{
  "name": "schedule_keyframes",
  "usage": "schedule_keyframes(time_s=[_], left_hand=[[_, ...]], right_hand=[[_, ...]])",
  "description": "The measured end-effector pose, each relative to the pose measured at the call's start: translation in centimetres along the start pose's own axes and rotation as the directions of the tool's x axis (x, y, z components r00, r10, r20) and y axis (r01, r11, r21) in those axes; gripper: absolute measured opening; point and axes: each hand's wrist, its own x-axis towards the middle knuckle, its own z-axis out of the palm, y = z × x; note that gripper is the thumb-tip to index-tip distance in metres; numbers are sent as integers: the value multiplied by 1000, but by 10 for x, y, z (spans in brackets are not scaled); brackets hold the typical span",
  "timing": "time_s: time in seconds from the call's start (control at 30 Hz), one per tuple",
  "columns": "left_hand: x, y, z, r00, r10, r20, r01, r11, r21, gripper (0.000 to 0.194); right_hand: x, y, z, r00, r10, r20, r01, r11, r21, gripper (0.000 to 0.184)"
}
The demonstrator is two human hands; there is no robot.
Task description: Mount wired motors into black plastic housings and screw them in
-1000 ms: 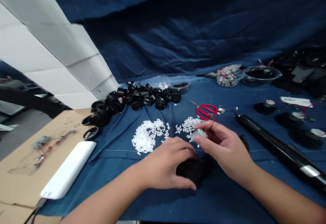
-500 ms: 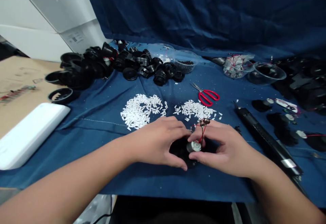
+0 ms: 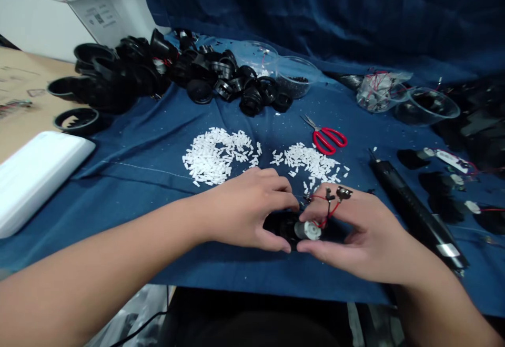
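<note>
My left hand [image 3: 256, 210] curls around a black plastic housing [image 3: 282, 226] just above the blue cloth. From the right, my right hand [image 3: 347, 226] has its thumb and fingers about a small silver motor [image 3: 308, 230] with a white end cap. The motor sits at the right end of the housing, lying roughly sideways. Red and black wires with a small metal part [image 3: 344, 193] on their end stick up from the motor, in front of my right hand. Most of the housing is hidden by my fingers.
Beyond my hands lie two piles of small white plastic pieces [image 3: 209, 160] and red-handled scissors [image 3: 329, 139]. A black electric screwdriver [image 3: 418, 212] lies at right. Black plastic parts [image 3: 221, 76] are heaped behind, beside clear bowls [image 3: 295, 78]. A white oblong object [image 3: 43, 178] rests at left.
The view has shifted slightly. The motor and my right hand have moved a little to the right, and the motor now lines up with the housing's end.
</note>
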Motion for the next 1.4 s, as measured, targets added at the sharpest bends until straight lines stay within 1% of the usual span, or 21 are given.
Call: schedule_keyframes(time_s=[0.1, 0.27, 0.43, 0.63, 0.7, 0.8, 0.87, 0.97, 1.2, 1.3, 1.4], left_hand=[[0, 0, 1, 1000, 4, -11, -4, 1000, -3, 52], [-1, -1, 1, 1000, 5, -15, -5, 1000, -2, 54], [-1, -1, 2, 1000, 5, -21, -5, 1000, 4, 55], [0, -3, 2, 1000, 15, -25, -15, 1000, -11, 56], [-1, -3, 2, 1000, 14, -26, -15, 1000, -16, 54], [-1, -3, 2, 1000, 16, -22, -16, 1000, -21, 49], [-1, -3, 2, 1000, 21, -20, -21, 999, -25, 48], [-1, -3, 2, 1000, 23, -16, -23, 999, -24, 47], [1, -2, 2, 1000, 20, 5, -20, 1000, 6, 48], [0, -2, 2, 1000, 22, 6, -22, 1000, 0, 47], [0, -3, 3, 1000, 27, -6, -27, 1000, -3, 48]], right_hand=[[2, 0, 1, 999, -2, 49, 1, 1000, 11, 21], [3, -3, -1, 997, 6, 81, -9, 999, 47, 19], [2, -5, -1, 993, 24, 118, -26, 1000, 13, 16], [-1, -4, -2, 984, 52, 172, -63, 996, 64, 11], [-1, -3, -2, 985, 57, 163, -67, 996, 58, 17], [-2, -3, -2, 994, 43, 101, -48, 998, 42, 25], [-2, -4, -1, 997, 25, 72, -28, 999, 37, 20], [-3, -5, 0, 997, -2, 71, -1, 999, 41, 14], [-4, -5, -3, 996, 29, 87, -29, 1000, 0, 17], [-4, -6, -5, 997, 30, 69, -29, 1000, -7, 21], [-5, -6, -4, 998, 39, 51, -38, 999, -18, 17]])
